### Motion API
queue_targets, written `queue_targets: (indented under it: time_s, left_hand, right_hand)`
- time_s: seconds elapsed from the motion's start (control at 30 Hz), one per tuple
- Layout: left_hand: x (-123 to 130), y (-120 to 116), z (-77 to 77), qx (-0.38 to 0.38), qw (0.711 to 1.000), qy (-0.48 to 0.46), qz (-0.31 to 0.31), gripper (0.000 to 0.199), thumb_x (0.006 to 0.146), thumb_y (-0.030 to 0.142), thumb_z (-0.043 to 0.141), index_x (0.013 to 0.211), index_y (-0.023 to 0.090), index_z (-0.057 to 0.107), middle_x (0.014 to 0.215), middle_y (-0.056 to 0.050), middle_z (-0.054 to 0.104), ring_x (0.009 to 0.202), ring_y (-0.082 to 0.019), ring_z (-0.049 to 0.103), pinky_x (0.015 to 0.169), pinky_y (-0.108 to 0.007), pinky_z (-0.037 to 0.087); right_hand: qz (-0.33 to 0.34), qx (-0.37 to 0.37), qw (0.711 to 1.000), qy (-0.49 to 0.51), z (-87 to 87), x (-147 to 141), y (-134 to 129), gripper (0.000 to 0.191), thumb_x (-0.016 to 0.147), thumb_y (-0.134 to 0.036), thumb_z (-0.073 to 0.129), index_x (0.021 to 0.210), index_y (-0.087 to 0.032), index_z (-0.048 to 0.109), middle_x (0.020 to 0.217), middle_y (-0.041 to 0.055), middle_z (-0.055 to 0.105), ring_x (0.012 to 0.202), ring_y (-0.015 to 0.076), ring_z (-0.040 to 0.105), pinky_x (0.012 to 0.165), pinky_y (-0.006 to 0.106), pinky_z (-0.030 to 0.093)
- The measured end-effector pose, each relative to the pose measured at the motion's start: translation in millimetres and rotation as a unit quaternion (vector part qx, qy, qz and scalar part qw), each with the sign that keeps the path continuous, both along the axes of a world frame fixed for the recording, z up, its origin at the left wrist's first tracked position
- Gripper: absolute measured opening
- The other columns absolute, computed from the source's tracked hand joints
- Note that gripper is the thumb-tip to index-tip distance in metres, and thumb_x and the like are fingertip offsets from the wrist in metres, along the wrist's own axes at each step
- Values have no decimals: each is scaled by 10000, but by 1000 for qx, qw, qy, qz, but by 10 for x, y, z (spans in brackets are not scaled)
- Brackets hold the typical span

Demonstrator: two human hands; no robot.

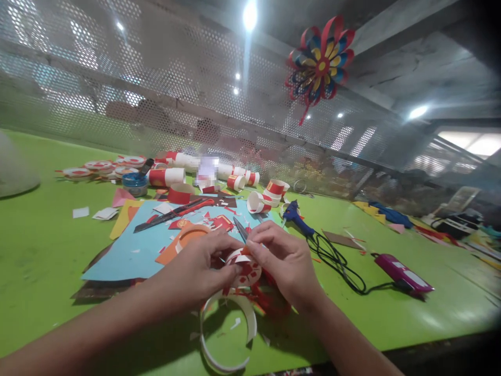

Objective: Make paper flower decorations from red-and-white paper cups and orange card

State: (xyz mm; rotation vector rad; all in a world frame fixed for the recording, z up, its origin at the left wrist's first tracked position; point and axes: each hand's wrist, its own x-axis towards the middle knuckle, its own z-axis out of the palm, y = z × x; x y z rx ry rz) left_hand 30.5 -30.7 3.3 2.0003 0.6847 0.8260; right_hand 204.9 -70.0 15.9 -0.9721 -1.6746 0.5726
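A small round paper craft [248, 274], white with red patches, is held low over the table between both my hands. My left hand [195, 263] is closed around its left side, thumb on the front face. At its top rim, my right hand [291, 261] pinches with thumb and fingers at a small orange piece [246, 251]; the fingertips partly hide it. Red strands [270, 300] hang below the craft. A cut white paper ring [205, 334] lies just in front. Beyond my fingers, a pointed grey blade [239, 227] rests on light blue paper [117, 263].
A utility knife [156, 220] lies on the blue paper among scraps. A blue glue gun [297, 216] has its black cord running to a purple power strip [403, 272]. Red-and-white paper cups [166, 177] and a blue jar [135, 184] stand behind. A paper flower [321, 65] hangs overhead.
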Motion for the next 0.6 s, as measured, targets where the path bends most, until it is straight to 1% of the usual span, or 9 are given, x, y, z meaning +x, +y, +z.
queue_targets:
  time_s: [0.07,0.13,0.2,0.27,0.37,0.47,0.6]
  left_hand:
    - [6,18,-41,-58,998,-3,-28,179,791,283,556,885,167,655,794,-29,605,710,-162,554,632,-277,450]
    - [11,34,-61,-110,992,-6,-56,203,808,316,557,889,162,659,771,-27,619,691,-158,563,614,-266,453]
    - [12,46,-61,-151,985,-14,-76,201,821,313,551,890,160,664,733,-17,625,658,-146,561,595,-251,452]
    - [12,53,-53,-177,981,-20,-82,183,824,299,556,880,163,666,715,-8,630,640,-136,561,584,-238,448]
    - [8,56,-48,-186,979,-20,-78,181,811,309,580,884,167,666,737,-9,646,640,-136,570,579,-232,453]
    - [8,53,-54,-164,983,-16,-78,205,809,325,581,915,169,661,755,-13,650,623,-131,565,582,-238,467]
    - [14,48,-59,-132,989,-11,-70,174,799,291,583,900,170,657,756,-11,644,629,-130,561,581,-235,463]
  right_hand:
    - [0,-19,1000,16,1,13,1,100,830,-220,630,731,-221,648,787,13,595,777,164,551,731,324,432]
    - [5,-44,998,41,2,26,1,119,833,-225,621,716,-213,638,763,6,585,739,153,534,704,311,423]
    - [9,-74,995,64,5,31,1,135,834,-240,618,705,-203,631,736,0,572,697,141,511,669,297,411]
    - [9,-106,992,75,11,29,0,152,827,-254,623,687,-193,627,711,-5,562,670,133,491,645,287,396]
    - [12,-137,987,84,25,19,-4,173,804,-262,642,650,-186,622,696,-9,562,656,127,481,636,280,387]
    - [11,-155,984,87,35,12,-6,167,793,-273,649,650,-187,642,695,-8,576,653,128,490,639,281,392]
    - [6,-156,983,93,28,9,-3,168,798,-283,645,659,-189,659,695,-7,586,653,128,500,635,279,397]
